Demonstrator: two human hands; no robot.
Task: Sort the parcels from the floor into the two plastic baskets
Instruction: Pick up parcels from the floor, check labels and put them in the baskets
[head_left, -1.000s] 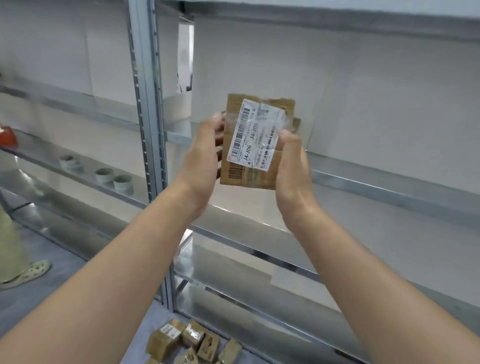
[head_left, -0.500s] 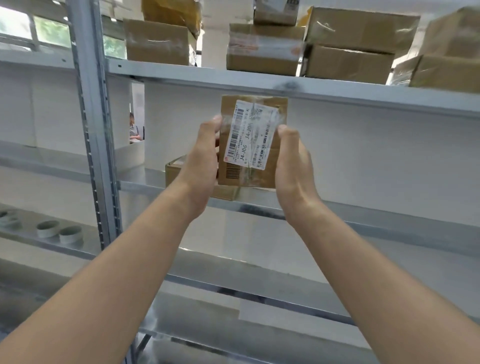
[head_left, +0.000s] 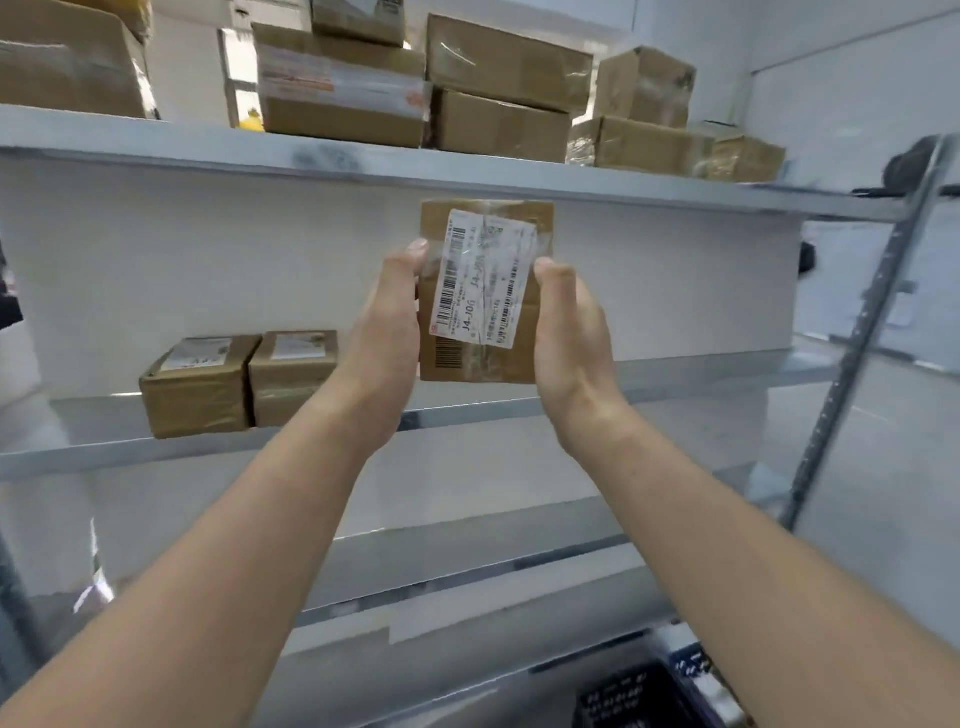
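Parcel (head_left: 483, 291) gripped upright between left hand (head_left: 387, 338) and right hand (head_left: 571, 338), thumbs on its label

The parcel (head_left: 483, 291) is a small flat brown cardboard box. A white label with black bar codes and the letters J4-J06 is stuck on its front. The box stands up tall in the air, right between the left hand (head_left: 387, 332) and the right hand (head_left: 571, 332), touching both. A dark plastic basket (head_left: 623, 699) with little holes peeks in well below the right hand.
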